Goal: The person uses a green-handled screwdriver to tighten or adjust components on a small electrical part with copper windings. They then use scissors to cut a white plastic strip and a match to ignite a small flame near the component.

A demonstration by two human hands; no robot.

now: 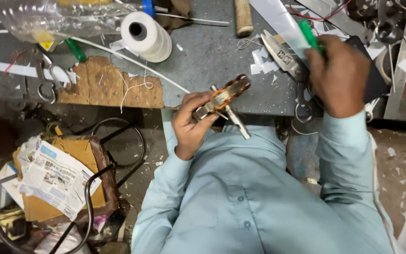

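My left hand [191, 123] grips a small motor part [222, 99] with copper-coloured windings and a steel shaft [237, 123] that points toward my body. It hovers at the front edge of the grey workbench [207, 56]. My right hand [337, 77] is farther right over the bench, closed around a green-handled tool [308, 34] whose handle sticks up past my fingers. Metal shears [285, 61] lie on the bench just left of my right hand.
A white thread spool [146, 35] and a clear plastic bottle [62, 19] sit at the back left. Small scissors [48, 82] lie at the left, a wooden handle [243, 16] at the back. Paper scraps litter the bench. Newspaper [55, 176] and cardboard rest on a stool below left.
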